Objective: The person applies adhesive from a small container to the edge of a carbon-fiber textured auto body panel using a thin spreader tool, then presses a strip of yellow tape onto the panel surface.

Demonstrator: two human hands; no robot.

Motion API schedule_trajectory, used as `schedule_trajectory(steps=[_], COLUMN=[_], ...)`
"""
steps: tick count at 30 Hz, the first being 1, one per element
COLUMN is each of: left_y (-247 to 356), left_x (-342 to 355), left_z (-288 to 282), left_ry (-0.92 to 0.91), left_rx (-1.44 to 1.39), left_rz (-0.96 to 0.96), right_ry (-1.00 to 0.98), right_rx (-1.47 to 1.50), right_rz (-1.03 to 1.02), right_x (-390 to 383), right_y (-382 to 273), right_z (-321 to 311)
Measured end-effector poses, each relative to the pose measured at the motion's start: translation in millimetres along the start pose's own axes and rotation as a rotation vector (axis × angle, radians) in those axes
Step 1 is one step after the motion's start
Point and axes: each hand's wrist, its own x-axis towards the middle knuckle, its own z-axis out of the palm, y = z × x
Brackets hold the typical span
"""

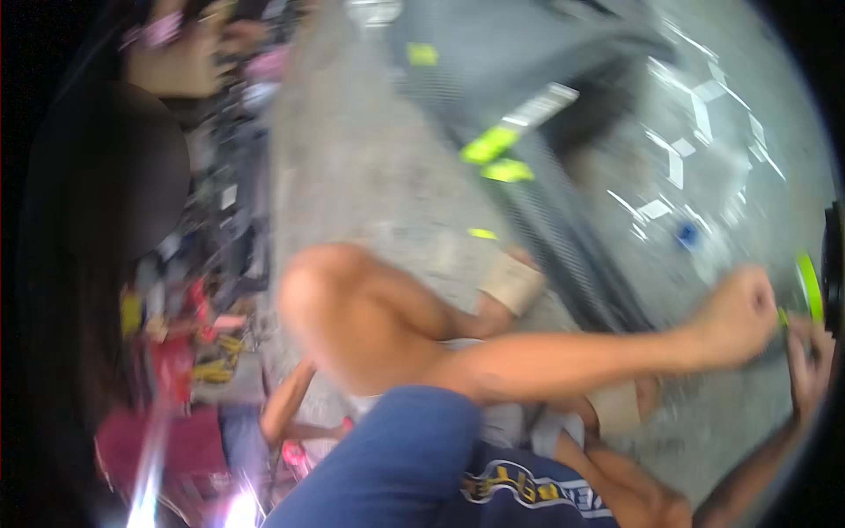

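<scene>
My left hand [738, 319] reaches across to the right side, its fingers closed in a fist. Between the hands shows a small bright yellow-green bit, and I cannot make out what the left fist holds. My right hand [808, 363], at the right rim, has its fingers against the lower edge of a yellow-green roll of tape [809, 289] and seems to grip it. Beyond my arms lies a large dark grey panel [563, 233] with a textured, mesh-like border. Yellow-green strips [490, 146] are stuck on it, one beside a pale, shiny strip. The picture is blurred.
My bent knee [321, 282] and sandalled foot [513, 280] are near the panel on the grey floor [352, 150]. Clear plastic [704, 176] glints at right, with a blue spot [687, 234]. At left are cluttered items and a person in maroon [167, 449].
</scene>
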Motion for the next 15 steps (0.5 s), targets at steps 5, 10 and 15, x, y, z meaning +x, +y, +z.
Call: schedule_trajectory(steps=[5, 10, 15], left_y=[25, 28, 30], left_x=[-20, -13, -11], left_z=[-78, -37, -55], left_ry=[-0.044, -0.177, -0.219], left_rx=[-0.126, -0.255, -0.285], left_rz=[-0.23, -0.302, -0.362], right_ry=[-0.016, 0.125, 0.083], right_rx=[-0.06, 0.039, 0.057], right_rz=[-0.334, -0.358, -0.313], right_x=[57, 22, 25], right_y=[-57, -36, -49], right_z=[47, 22, 27])
